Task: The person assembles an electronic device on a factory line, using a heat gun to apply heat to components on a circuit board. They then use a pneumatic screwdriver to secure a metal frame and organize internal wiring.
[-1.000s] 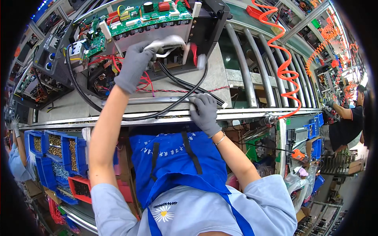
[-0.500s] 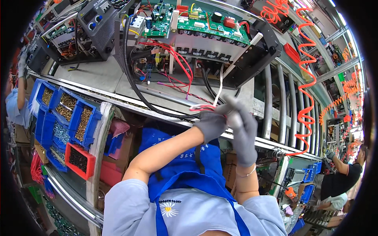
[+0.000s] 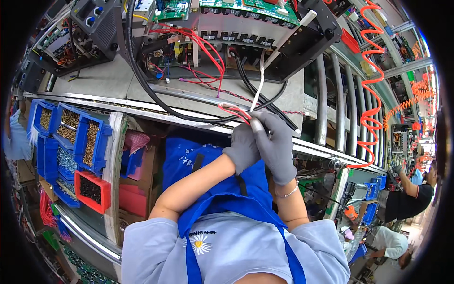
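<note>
Both my hands wear grey gloves and meet at the bench's front edge. My left hand (image 3: 243, 149) is closed round a small bundle of red and white wires (image 3: 231, 110), whose looped part sticks out above the fingers. Pressed against it, my right hand (image 3: 274, 147) pinches the wires where a white cable (image 3: 259, 87) comes down to them. That cable runs up into an opened machine (image 3: 236, 52) with a green circuit board on top and a row of black parts below. The pinched wire ends are hidden by the fingers.
A thick black cable (image 3: 137, 66) loops across the bench front. Blue bins (image 3: 92, 142) of screws and a red bin (image 3: 92, 193) stand at left. Metal rollers (image 3: 338, 111) and a coiled orange hose (image 3: 371, 85) are at right. Another person (image 3: 409, 201) works far right.
My right hand, blurred and raised over the left before, has come down beside it onto the wires. The left hand is slightly lower, and the whole view has shifted, with the machine higher in it.
</note>
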Tool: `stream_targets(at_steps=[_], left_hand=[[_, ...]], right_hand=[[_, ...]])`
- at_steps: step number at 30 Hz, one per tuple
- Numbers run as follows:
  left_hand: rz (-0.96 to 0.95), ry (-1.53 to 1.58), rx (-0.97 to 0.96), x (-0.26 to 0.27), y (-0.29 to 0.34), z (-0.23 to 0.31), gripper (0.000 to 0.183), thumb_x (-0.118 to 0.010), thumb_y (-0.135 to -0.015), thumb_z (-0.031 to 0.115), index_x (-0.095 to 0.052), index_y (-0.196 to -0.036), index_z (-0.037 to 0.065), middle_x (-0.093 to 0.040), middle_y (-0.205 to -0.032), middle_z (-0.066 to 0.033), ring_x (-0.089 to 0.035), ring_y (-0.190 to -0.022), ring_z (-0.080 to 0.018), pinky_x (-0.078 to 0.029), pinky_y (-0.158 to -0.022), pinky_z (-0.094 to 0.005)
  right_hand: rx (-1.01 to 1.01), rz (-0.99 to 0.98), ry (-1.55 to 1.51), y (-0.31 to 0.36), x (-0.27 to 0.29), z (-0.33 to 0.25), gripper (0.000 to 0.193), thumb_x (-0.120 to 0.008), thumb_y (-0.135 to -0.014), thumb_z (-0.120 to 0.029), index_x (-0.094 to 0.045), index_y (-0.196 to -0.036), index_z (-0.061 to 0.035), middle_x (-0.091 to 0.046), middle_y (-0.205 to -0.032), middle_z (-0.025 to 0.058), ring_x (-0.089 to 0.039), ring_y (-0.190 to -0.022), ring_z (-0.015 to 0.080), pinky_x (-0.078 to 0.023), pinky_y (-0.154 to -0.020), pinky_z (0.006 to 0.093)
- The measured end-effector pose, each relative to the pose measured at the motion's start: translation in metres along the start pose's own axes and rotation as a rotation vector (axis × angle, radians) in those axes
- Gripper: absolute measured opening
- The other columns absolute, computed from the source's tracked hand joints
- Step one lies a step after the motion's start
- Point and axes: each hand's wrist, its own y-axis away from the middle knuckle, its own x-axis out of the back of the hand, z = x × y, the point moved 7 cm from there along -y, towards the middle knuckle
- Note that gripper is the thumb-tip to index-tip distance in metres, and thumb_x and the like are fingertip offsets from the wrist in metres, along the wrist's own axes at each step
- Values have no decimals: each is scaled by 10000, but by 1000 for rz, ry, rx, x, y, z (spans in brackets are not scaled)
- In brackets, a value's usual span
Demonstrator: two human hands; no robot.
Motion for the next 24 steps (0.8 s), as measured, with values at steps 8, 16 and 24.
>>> stream_targets(at_steps=[8, 16, 24], left_hand=[[113, 1073, 296, 63, 38, -18, 505, -649, -858, 113, -475, -1315, -14, -623, -1039, -107, -637, -864, -135, -522, -712, -258], [280, 1278, 506, 81, 58, -47, 357, -664, -915, 210, -587, -1173, -24, -663, -967, -72, -658, -797, -125, -517, -631, -232], [332, 678, 306, 158, 84, -78, 307, -536, -984, 204, -578, -1203, -7, -622, -756, -49, -577, -616, -81, -462, -558, -227]], right_hand=[[-315, 147, -797, 1, 2, 11, 325, -552, -958, -129, -573, -1229, 49, -652, -1079, 65, -593, -968, 96, -470, -840, 240], [-325, 209, -929, 1, -21, 13, 307, -596, -930, -102, -599, -1205, 36, -660, -1048, 74, -616, -935, 117, -492, -864, 272], [35, 387, 77, 1, 48, -18, 336, -613, -847, -49, -585, -1169, 46, -587, -1145, 164, -532, -1135, 276, -422, -968, 356]])
